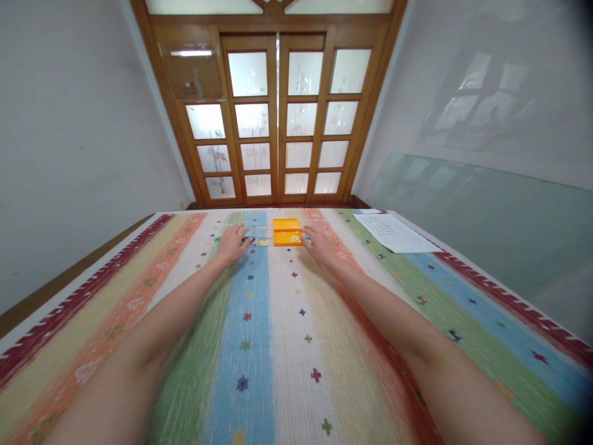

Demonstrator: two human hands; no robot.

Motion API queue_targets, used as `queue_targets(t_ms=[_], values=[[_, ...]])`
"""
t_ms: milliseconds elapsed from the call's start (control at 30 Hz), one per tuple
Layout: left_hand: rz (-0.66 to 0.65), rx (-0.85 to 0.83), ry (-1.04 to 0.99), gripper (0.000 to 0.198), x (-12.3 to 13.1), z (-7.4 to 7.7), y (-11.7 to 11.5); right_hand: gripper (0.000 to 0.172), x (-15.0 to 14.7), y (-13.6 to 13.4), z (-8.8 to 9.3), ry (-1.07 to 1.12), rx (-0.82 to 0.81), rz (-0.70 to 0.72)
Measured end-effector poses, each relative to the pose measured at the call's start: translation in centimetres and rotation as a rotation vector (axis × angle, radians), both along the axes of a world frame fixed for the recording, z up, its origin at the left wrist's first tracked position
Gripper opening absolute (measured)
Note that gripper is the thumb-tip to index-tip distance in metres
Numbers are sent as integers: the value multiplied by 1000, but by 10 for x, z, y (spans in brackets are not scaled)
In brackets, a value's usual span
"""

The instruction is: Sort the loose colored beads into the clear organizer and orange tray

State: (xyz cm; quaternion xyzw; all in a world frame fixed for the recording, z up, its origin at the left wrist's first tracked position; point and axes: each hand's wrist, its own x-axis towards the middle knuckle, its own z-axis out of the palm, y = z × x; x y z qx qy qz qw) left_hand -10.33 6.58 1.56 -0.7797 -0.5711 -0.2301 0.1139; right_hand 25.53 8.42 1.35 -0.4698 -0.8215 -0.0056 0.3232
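Observation:
An orange-yellow box [279,240] lies opened out near the far end of the table, its lid [286,224] folded back. Small white pieces [295,239] are scattered inside it. My right hand [317,242] is at the box's right edge, fingers and thumb apart, with a small blue piece [307,237] by the fingertips. To the left of the box, my left hand [233,243] hovers or rests low over the cloth, fingers stretched out. Small dark pieces [251,240] lie by its thumb, and something green [217,239] shows beyond its left side. These pieces are too small to identify.
A striped, patterned cloth [290,346] covers the long table. Printed white paper [393,232] lies at the far right. Wooden doors with glass panes [278,117] stand beyond the table, and a pale green panel [486,222] leans along the right wall.

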Motion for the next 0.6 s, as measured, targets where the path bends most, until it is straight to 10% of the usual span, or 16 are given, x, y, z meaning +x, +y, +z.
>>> queue_targets(t_ms=[200,600], values=[[195,-94,46,65,-41,28,43,52,36,58,18,-101,76,-257],[114,-229,10,63,-46,0,36,45,50,53,-4,-250,-34,-184]])
